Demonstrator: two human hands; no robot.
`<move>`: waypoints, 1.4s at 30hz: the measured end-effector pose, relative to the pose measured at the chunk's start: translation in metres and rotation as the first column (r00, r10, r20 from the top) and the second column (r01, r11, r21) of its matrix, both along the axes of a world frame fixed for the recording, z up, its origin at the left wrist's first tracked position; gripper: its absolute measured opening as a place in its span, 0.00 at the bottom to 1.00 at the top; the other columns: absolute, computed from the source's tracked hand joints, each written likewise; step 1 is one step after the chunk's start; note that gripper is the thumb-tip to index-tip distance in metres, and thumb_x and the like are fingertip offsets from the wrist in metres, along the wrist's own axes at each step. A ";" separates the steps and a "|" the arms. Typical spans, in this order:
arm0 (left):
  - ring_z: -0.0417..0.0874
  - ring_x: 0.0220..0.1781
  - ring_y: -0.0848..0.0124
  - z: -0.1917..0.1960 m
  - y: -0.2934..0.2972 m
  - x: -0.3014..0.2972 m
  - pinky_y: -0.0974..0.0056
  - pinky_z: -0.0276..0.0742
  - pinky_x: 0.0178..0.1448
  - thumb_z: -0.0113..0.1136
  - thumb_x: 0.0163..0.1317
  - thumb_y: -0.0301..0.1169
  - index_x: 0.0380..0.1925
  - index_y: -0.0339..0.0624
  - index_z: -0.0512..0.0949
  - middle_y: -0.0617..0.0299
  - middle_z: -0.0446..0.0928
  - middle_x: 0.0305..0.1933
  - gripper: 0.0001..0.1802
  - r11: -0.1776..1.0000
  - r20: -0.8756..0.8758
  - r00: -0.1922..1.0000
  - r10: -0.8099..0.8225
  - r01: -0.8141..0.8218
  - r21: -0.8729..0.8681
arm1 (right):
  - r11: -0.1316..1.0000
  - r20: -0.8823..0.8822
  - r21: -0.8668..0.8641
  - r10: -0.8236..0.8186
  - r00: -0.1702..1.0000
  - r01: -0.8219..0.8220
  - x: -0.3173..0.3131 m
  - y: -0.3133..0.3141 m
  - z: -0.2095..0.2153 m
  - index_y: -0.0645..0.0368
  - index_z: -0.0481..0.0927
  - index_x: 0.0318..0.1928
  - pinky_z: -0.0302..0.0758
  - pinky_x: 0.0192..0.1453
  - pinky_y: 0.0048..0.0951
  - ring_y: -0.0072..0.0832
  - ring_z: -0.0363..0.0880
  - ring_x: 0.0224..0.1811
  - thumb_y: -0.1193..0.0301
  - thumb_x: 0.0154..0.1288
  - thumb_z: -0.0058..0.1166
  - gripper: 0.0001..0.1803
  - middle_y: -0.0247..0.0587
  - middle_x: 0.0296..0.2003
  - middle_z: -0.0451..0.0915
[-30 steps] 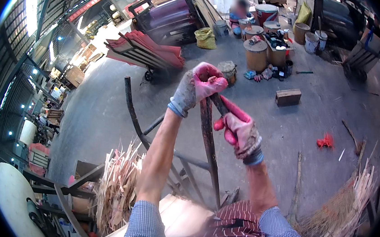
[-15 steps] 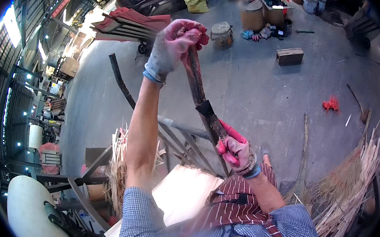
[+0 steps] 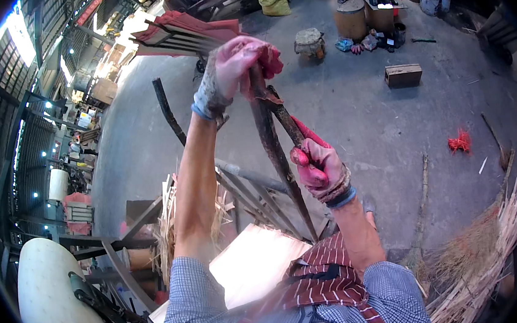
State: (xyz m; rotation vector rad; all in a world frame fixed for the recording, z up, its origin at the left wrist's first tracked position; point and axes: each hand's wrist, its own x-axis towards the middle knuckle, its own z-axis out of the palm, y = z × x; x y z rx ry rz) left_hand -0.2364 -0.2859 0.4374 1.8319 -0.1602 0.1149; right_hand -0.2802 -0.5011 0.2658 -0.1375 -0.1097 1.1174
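My left hand [image 3: 243, 67], in a stained pink and white glove, is closed around the upper end of a long dark curved bar [image 3: 274, 143]. A reddish strip [image 3: 258, 92] shows just below its fingers; what it belongs to is unclear. My right hand [image 3: 322, 168], gloved alike, grips a short dark stick-like tool [image 3: 287, 121] that slants up to the left. The tool's tip is close to the bar, just under my left hand; whether they touch cannot be told. A matching dark bar [image 3: 169, 111] rises farther left.
Grey metal rails [image 3: 254, 177] and a pale board [image 3: 255, 260] are below my arms. Brooms [image 3: 422, 215] and wood strips [image 3: 477, 271] lie at right. A brown box [image 3: 403, 75], red twine [image 3: 460, 142] and a covered bucket [image 3: 309, 43] stand on the floor. A white roll [image 3: 48, 290] is left.
My right hand has moved slightly up, and the tool's dark tip has risen from midway along the bar to near my left hand. My left hand has lowered slightly, still gripping the bar.
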 end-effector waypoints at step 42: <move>0.84 0.32 0.75 0.009 -0.013 0.000 0.69 0.83 0.38 0.64 0.67 0.32 0.42 0.36 0.80 0.59 0.84 0.33 0.10 0.975 -0.004 0.991 0.134 -0.131 0.180 | 0.989 -0.215 0.111 0.117 0.970 -0.095 -0.059 -0.051 -0.085 0.51 0.53 0.76 0.55 0.09 0.18 0.16 0.59 0.08 0.66 0.76 0.48 0.33 0.43 0.31 0.75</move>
